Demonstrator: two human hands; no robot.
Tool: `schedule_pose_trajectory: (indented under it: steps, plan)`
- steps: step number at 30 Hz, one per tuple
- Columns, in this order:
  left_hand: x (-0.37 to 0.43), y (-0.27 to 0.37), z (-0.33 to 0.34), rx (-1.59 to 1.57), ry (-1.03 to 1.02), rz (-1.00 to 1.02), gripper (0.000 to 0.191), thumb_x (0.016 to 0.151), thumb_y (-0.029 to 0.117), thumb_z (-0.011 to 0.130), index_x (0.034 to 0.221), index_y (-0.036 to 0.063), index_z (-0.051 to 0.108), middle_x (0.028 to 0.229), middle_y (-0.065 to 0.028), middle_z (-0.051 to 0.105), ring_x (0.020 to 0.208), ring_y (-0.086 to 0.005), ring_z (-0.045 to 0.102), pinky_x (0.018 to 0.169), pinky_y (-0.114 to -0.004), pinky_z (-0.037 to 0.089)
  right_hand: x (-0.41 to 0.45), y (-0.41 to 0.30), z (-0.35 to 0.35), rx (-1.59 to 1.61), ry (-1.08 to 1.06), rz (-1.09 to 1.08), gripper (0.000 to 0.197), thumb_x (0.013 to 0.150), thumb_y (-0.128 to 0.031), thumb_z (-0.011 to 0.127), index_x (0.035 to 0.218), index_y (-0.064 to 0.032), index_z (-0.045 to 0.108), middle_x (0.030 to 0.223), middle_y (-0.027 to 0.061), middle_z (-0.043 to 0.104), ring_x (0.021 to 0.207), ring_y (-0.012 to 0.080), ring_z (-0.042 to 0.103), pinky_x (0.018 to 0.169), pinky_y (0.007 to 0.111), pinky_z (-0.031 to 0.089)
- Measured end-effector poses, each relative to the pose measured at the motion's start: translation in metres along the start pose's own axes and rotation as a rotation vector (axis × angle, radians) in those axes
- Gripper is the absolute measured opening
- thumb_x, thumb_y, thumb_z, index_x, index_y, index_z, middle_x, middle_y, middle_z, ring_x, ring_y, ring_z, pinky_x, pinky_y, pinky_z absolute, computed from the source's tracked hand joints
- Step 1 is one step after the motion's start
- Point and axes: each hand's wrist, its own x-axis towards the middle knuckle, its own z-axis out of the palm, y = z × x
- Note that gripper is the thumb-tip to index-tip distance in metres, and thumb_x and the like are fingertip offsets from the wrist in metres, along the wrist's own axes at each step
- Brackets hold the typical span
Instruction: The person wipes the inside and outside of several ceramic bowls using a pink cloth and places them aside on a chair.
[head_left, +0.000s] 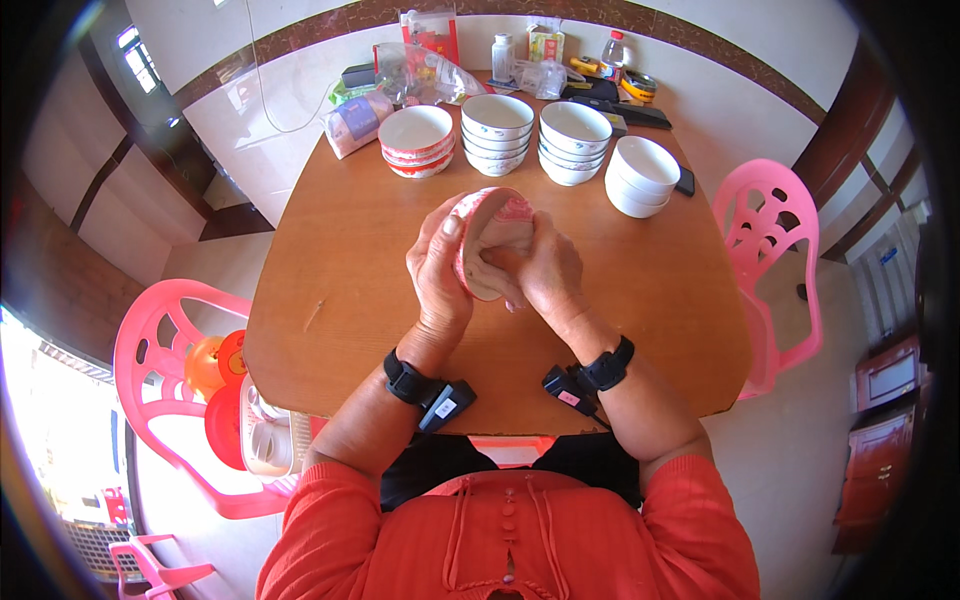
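A red-and-white patterned bowl (469, 247) is held tilted on its side above the wooden table (660, 300). My left hand (441, 262) grips its outer wall, thumb near the rim. My right hand (551, 262) reaches into the bowl with a pale cloth (487, 274) pressed against the inside; part of the fingers is hidden. Beyond my hands stand a stack of red-patterned bowls (417, 142), two stacks of white bowls with patterned sides (497, 135) (574, 142), and a stack of plain white bowls (642, 177).
Along the wall lie plastic bags (427, 75), a white bottle (503, 58), a drink bottle with a red cap (612, 56) and a tape roll (639, 86). A pink chair (806, 225) stands right; another (165, 300) at left holds a basket (259, 469) with cups.
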Motion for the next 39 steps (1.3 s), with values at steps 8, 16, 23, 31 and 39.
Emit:
schedule_pose_trajectory:
  steps: [8,16,23,31,39]
  plan:
    - [0.012,0.005,-0.006,-0.194,-0.146,-0.375,0.051,0.100,0.043,0.045,0.123,-0.0007,0.059,0.114,-0.0109,0.065,0.105,-0.0205,0.060,0.094,-0.035,0.047,0.013,0.019,-0.006,-0.094,0.122,-0.150,0.030,0.077,-0.033,0.076,0.095,-0.0115,0.062,0.081,0.0126,0.070,0.074,0.0335,0.068,0.060,0.043,0.052]
    - [0.018,0.022,-0.006,-0.169,-0.092,-0.660,0.042,0.095,0.039,0.059,0.113,0.0018,0.062,0.105,-0.0100,0.065,0.095,-0.0188,0.063,0.084,-0.033,0.051,0.013,0.010,-0.013,-0.143,0.368,-0.699,0.019,0.077,-0.017,0.072,0.092,-0.0137,0.061,0.076,0.0067,0.064,0.067,0.0313,0.063,0.058,0.041,0.050]
    - [0.016,0.014,-0.018,0.092,-0.346,-0.414,0.023,0.096,0.017,0.059,0.113,0.0011,0.063,0.105,-0.0099,0.065,0.099,-0.0166,0.062,0.087,-0.032,0.052,0.002,-0.013,-0.015,-0.243,0.365,-0.800,0.027,0.079,-0.020,0.072,0.102,-0.0110,0.060,0.080,0.0055,0.058,0.072,0.0277,0.059,0.064,0.040,0.046]
    - [0.022,-0.009,-0.034,-0.307,-0.350,-0.729,0.033,0.102,0.021,0.043,0.120,-0.0035,0.056,0.114,-0.0141,0.064,0.104,-0.0215,0.064,0.088,-0.036,0.055,0.001,-0.023,-0.027,0.118,0.082,-0.856,0.055,0.074,-0.017,0.076,0.124,-0.0070,0.056,0.096,0.0113,0.060,0.090,0.0315,0.059,0.080,0.043,0.046]
    - [0.018,-0.011,-0.025,-0.413,-0.263,-0.741,0.034,0.101,0.022,0.045,0.121,-0.0034,0.056,0.110,-0.0143,0.064,0.096,-0.0220,0.065,0.084,-0.037,0.056,0.013,-0.007,-0.039,0.076,0.038,-0.893,0.053,0.068,-0.009,0.078,0.117,-0.0080,0.059,0.107,0.0117,0.062,0.096,0.0325,0.061,0.086,0.043,0.046]
